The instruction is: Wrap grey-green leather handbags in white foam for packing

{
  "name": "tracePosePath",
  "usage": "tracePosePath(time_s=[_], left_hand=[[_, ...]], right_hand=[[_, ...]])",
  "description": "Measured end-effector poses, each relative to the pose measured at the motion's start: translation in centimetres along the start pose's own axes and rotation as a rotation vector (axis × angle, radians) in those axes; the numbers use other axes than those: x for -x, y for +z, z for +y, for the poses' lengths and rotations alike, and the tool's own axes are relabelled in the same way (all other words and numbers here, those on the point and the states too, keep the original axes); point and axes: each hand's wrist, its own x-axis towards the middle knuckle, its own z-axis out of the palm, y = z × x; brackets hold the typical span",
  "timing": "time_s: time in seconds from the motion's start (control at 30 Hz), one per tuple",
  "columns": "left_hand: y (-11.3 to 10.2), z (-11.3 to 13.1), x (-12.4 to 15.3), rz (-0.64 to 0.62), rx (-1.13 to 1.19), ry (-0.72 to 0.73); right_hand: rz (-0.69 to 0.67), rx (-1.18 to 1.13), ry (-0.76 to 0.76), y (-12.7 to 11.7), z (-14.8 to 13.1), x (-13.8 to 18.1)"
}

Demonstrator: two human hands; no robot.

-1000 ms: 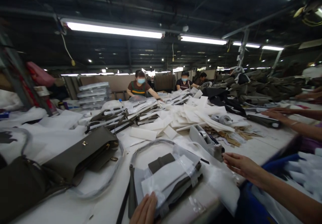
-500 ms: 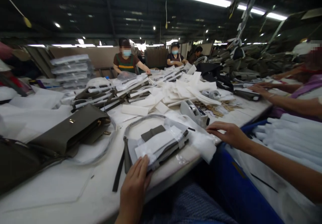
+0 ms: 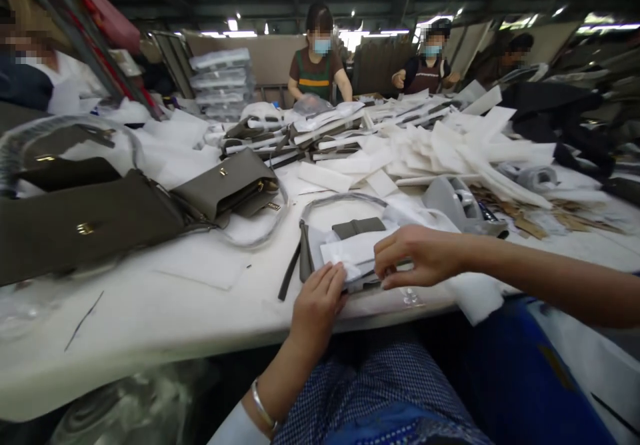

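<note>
Both hands meet on the wrapped grey bag [image 3: 357, 248], which lies at the near edge of the bench [image 3: 165, 305]. The left hand [image 3: 317, 302] rests flat with fingers together, pressing on the bag's white wrapping. Just beside it, the right hand [image 3: 417, 258] pinches the wrapping's edge between thumb and fingertips. Beyond the right hand sits a tape dispenser [image 3: 457, 198] — and off past the left hand lies an olive handbag [image 3: 225, 182], well apart from both.
</note>
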Motion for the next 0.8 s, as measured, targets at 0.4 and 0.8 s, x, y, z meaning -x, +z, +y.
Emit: tracePosePath(time_s=[0.4,0.8], left_hand=[[0.4,0.1,0.1,-0.004,0.031,-0.024],[0.7,0.2,0.2,0.035,0.007,-0.035]], right_hand=[[-0.342,0.207,-0.118,-1.4,0.7,-6.8],[-0.582,0.472,0.05,0.3,2.2,-11.5]])
